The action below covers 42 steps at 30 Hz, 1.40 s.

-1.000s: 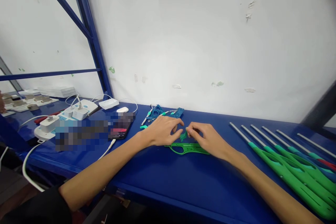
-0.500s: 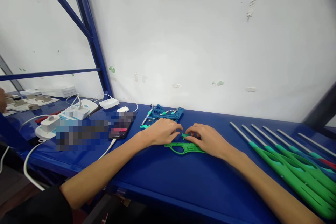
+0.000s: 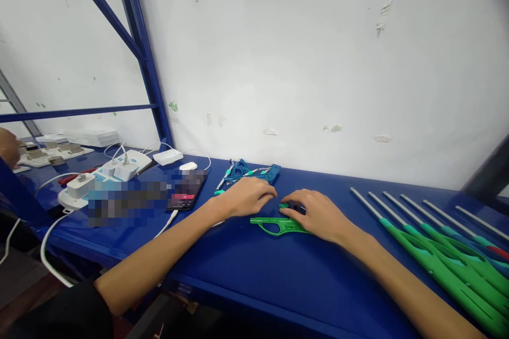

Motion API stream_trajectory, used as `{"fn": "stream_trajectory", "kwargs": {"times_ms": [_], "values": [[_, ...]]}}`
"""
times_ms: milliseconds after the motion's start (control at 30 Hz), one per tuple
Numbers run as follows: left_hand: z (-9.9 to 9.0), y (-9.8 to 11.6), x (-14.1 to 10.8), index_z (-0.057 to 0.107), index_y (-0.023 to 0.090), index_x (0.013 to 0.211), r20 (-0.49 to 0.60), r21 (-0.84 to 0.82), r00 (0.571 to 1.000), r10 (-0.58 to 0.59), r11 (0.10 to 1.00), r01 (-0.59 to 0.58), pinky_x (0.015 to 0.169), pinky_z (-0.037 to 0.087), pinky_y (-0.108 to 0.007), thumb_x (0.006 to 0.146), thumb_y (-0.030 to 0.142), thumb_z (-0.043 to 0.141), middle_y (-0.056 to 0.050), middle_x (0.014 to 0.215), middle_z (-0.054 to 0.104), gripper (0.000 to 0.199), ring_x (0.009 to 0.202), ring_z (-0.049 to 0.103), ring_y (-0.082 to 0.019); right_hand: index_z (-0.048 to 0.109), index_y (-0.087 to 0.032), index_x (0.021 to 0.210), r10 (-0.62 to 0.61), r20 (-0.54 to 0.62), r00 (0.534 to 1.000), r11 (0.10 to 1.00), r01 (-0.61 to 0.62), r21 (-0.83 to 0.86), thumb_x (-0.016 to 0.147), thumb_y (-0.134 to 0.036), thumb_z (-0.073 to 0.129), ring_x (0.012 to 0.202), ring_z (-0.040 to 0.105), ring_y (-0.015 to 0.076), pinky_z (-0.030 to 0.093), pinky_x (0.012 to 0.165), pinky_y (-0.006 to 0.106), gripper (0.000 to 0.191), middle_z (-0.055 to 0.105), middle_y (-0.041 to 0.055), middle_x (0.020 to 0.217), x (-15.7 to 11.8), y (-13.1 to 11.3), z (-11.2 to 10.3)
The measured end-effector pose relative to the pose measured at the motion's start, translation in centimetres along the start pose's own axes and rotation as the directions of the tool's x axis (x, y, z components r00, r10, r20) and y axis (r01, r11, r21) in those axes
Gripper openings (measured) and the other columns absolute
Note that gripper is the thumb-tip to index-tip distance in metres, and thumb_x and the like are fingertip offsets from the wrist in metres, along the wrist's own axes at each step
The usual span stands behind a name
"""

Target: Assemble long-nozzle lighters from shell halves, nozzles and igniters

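A small green piece [image 3: 283,205] is held between the thumb and forefinger of the right hand [image 3: 318,214], just above the edge of a green handle shell [image 3: 287,225]. The shell is laid on the blue worktop [image 3: 254,270], its narrow end pointed to the left and its other end hidden under the right hand. The left hand [image 3: 246,196] is held facing the right one, its thumb and forefinger close together; whether anything tiny is pinched there cannot be told.

For good control, the small piece is best gripped lightly by its edges, so that it can be turned without being flicked away. Its shape is mostly covered by the fingertips, so its facing should be checked before any pressure is applied. The shell appears thin and light, and could easily be nudged by the right palm; it would be steadied well by a left fingertip near the narrow end. Both wrists should be kept low and force applied straight down, never sideways.

The blue parts [image 3: 240,168] lie behind the left hand and could be brushed by it if it were drawn back. The green-handled rods [image 3: 441,270], lined up by the right forearm, should be given room by the elbow.
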<state>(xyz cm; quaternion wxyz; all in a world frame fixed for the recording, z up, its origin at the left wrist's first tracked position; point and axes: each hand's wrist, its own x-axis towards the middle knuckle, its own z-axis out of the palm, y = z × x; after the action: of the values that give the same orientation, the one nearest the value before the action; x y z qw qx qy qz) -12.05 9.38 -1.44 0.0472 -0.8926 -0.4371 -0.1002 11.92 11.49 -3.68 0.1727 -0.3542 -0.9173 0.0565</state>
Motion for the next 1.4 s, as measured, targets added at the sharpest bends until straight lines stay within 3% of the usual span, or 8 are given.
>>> {"fn": "stream_trajectory", "kwargs": {"times_ms": [100, 200, 367, 733, 933, 1067, 1167, 1400], "values": [[-0.6, -1.4, -0.2, 0.065, 0.016, 0.124, -0.070, 0.095, 0.982, -0.173, 0.979, 0.179, 0.094, 0.059, -0.046, 0.102, 0.035, 0.065, -0.010, 0.125, 0.067, 0.029, 0.109, 0.068, -0.024, 0.068, -0.019, 0.120, 0.005, -0.002, 1.000, 1.000, -0.005, -0.003, 0.102, -0.038, 0.063, 0.101, 0.070, 0.0206, 0.059, 0.091, 0.044, 0.026, 0.071, 0.0071, 0.118, 0.1, 0.2, 0.2], [-0.7, -3.0, -0.6, 0.064, 0.018, 0.128, -0.137, 0.176, 0.932, -0.336, 0.918, 0.356, 0.096, 0.058, -0.048, 0.102, 0.036, 0.065, -0.011, 0.131, 0.064, 0.033, 0.114, 0.066, -0.026, 0.066, -0.019, 0.125, -0.005, -0.013, 1.000, 1.000, 0.005, 0.001, 0.102, -0.036, 0.063, 0.105, 0.069, 0.0217, 0.059, 0.093, 0.045, 0.029, 0.070, 0.0079, 0.122, 0.1, 0.4, 0.3], [-0.4, -4.1, -0.9, 0.063, 0.017, 0.130, -0.126, 0.223, 0.875, -0.467, 0.847, 0.483, 0.096, 0.058, -0.048, 0.101, 0.037, 0.066, -0.011, 0.132, 0.064, 0.036, 0.113, 0.066, -0.026, 0.065, -0.020, 0.127, -0.021, -0.039, 0.999, 1.000, 0.022, 0.008, 0.103, -0.036, 0.063, 0.107, 0.069, 0.0225, 0.058, 0.095, 0.046, 0.029, 0.069, 0.0084, 0.125, 0.0, 0.4, 0.3], [-0.8, -4.5, -0.6, 0.064, 0.018, 0.128, -0.119, 0.083, 0.874, -0.471, 0.873, 0.481, 0.092, 0.060, -0.045, 0.101, 0.036, 0.065, -0.011, 0.128, 0.065, 0.033, 0.109, 0.068, -0.024, 0.064, -0.019, 0.128, 0.074, -0.157, 0.985, 0.997, -0.068, 0.041, 0.103, -0.041, 0.061, 0.099, 0.070, 0.0208, 0.059, 0.090, 0.044, 0.033, 0.070, 0.0070, 0.116, 0.2, 0.8, 0.1], [-0.7, -2.7, -0.1, 0.065, 0.017, 0.125, -0.124, -0.043, 0.956, -0.268, 0.963, 0.264, 0.092, 0.060, -0.045, 0.102, 0.036, 0.065, -0.010, 0.126, 0.067, 0.030, 0.107, 0.068, -0.023, 0.029, -0.019, 0.162, 0.152, -0.254, 0.955, 0.986, -0.129, 0.103, 0.107, -0.054, 0.045, 0.075, 0.072, 0.0200, 0.058, 0.071, 0.037, 0.067, 0.076, 0.0088, 0.106, 0.0, 0.4, -0.3], [-0.5, -1.4, 0.1, 0.066, 0.016, 0.123, -0.122, -0.085, 0.977, -0.175, 0.983, 0.165, 0.091, 0.060, -0.044, 0.102, 0.035, 0.065, -0.010, 0.123, 0.068, 0.028, 0.106, 0.069, -0.023, 0.056, -0.022, 0.144, 0.094, -0.251, 0.963, 0.995, -0.080, 0.066, 0.105, -0.049, 0.054, 0.081, 0.072, 0.0183, 0.059, 0.077, 0.037, 0.047, 0.076, 0.0054, 0.103, 0.1, 0.4, -0.8], [-0.3, -1.5, 0.1, 0.065, 0.017, 0.124, -0.147, -0.059, 0.967, -0.207, 0.978, 0.200, 0.094, 0.059, -0.046, 0.102, 0.035, 0.065, -0.010, 0.126, 0.067, 0.029, 0.110, 0.068, -0.024, 0.064, -0.020, 0.130, 0.146, -0.298, 0.943, 0.989, -0.150, 0.008, 0.103, -0.047, 0.060, 0.087, 0.071, 0.0179, 0.060, 0.083, 0.040, 0.038, 0.073, 0.0053, 0.107, 0.3, 1.1, -1.4], [0.6, -3.2, -0.5, 0.064, 0.017, 0.128, -0.124, 0.088, 0.906, -0.404, 0.905, 0.416, 0.093, 0.059, -0.046, 0.101, 0.036, 0.065, -0.011, 0.129, 0.065, 0.033, 0.110, 0.067, -0.025, 0.063, -0.020, 0.129, 0.418, -0.382, 0.824, 0.873, -0.481, -0.082, 0.103, -0.041, 0.062, 0.098, 0.070, 0.0203, 0.061, 0.086, 0.041, 0.034, 0.069, 0.0082, 0.120, -0.4, 5.2, -2.4]]}}
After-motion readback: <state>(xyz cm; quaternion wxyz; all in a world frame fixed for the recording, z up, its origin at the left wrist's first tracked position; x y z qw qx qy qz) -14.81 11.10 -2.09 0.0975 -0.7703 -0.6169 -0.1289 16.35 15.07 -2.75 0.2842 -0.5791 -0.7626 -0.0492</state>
